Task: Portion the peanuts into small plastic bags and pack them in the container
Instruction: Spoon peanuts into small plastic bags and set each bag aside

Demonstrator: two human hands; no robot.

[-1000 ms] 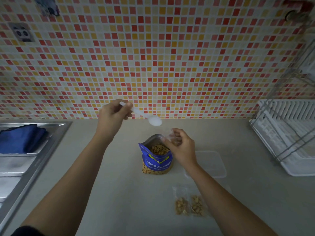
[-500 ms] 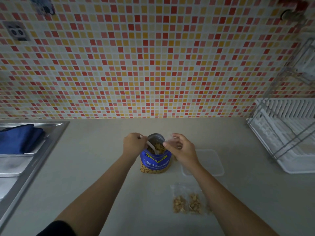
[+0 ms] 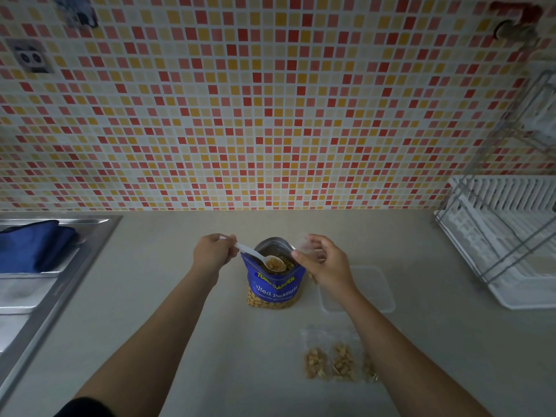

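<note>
An open blue bag of salted peanuts (image 3: 274, 291) stands upright in the middle of the counter. My left hand (image 3: 212, 254) grips a white plastic spoon (image 3: 261, 257) whose bowl, loaded with peanuts, sits over the bag's mouth. My right hand (image 3: 324, 261) pinches a small clear plastic bag (image 3: 303, 245) just right of the bag's opening. Three filled small bags of peanuts (image 3: 329, 362) lie flat on the counter nearer to me. A clear rectangular container (image 3: 377, 291) rests to the right, partly hidden by my right forearm.
A steel sink (image 3: 45, 290) with a blue cloth (image 3: 33, 246) in it lies at the left. A white dish rack (image 3: 505, 239) stands at the right. The mosaic tile wall rises behind the counter.
My left hand came down from above and dipped the empty spoon into the peanut bag; now the spoon is lifted with peanuts in it. My right hand kept holding the small bag.
</note>
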